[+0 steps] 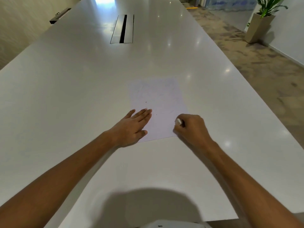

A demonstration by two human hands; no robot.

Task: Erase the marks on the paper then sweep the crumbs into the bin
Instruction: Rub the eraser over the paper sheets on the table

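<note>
Your left hand (134,125) lies flat, fingers straight and together, pressing the near left corner of the thin white sheet of paper (161,102) on the glossy white table (65,79). Your right hand (191,127) is curled around a small white eraser (178,121) at the sheet's near right edge. A few dark crumbs (146,102) sit just beyond your left fingertips.

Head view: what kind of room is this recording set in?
Probably an office meeting room. A long white table has a cable hatch set into its middle, the floor is patterned carpet, and a potted plant stands in a tall planter by the wall.
</note>
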